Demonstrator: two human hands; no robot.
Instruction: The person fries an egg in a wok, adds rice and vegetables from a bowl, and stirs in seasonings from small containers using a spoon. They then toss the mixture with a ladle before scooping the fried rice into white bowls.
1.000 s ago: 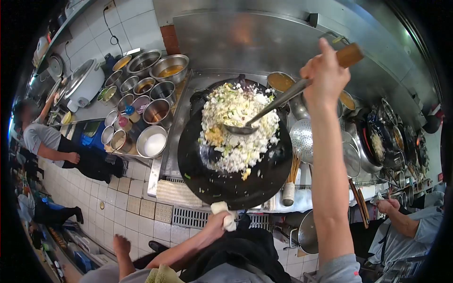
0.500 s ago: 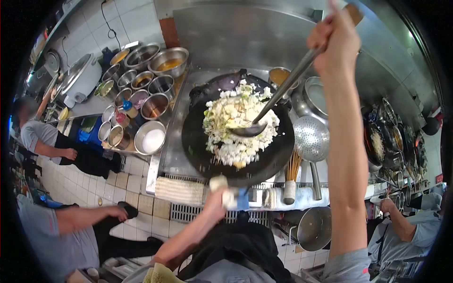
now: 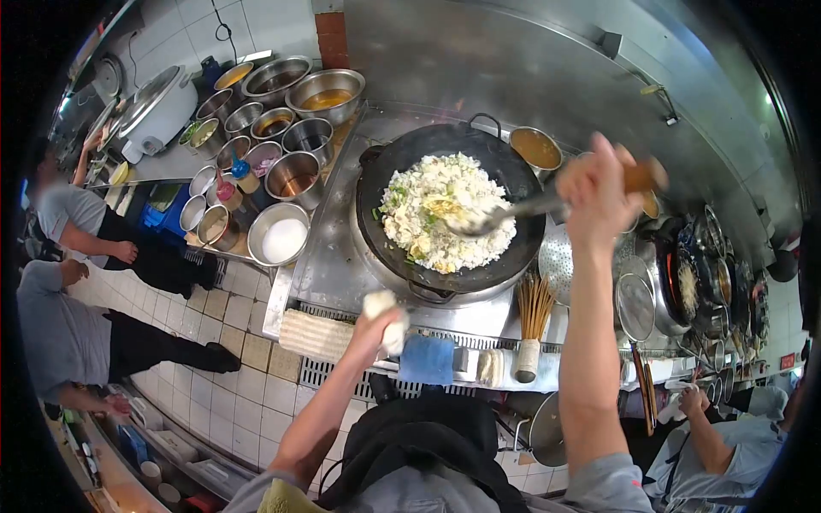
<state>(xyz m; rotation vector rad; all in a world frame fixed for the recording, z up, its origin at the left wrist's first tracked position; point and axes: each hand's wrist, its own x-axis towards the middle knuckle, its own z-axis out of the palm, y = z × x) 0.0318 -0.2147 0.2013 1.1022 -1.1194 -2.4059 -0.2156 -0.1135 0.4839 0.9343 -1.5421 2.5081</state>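
A black wok (image 3: 520, 239) sits on the stove in front of me, holding a mound of fried rice (image 3: 445, 248) with egg and green bits. My right hand (image 3: 599, 190) is closed around the wooden-ended handle of a ladle (image 3: 489, 224), whose bowl rests in the rice. Down at the stove's front edge, left of the wok's near loop handle (image 3: 432, 293), my left hand (image 3: 368, 335) grips a folded whitish cloth (image 3: 386, 321). It is apart from the wok and slightly blurred.
Metal bowls (image 3: 329, 96) of sauces and a bowl of white powder (image 3: 280, 237) stand on the left. A bamboo brush (image 3: 534, 312), a perforated skimmer (image 3: 558, 263) and a sauce pot (image 3: 536, 150) are to the right. Co-workers (image 3: 64, 316) stand at both sides.
The rice has settled together in the wok, which sits flatter. My left hand with the cloth is now apart from the wok. My right hand and the ladle have come down lower.
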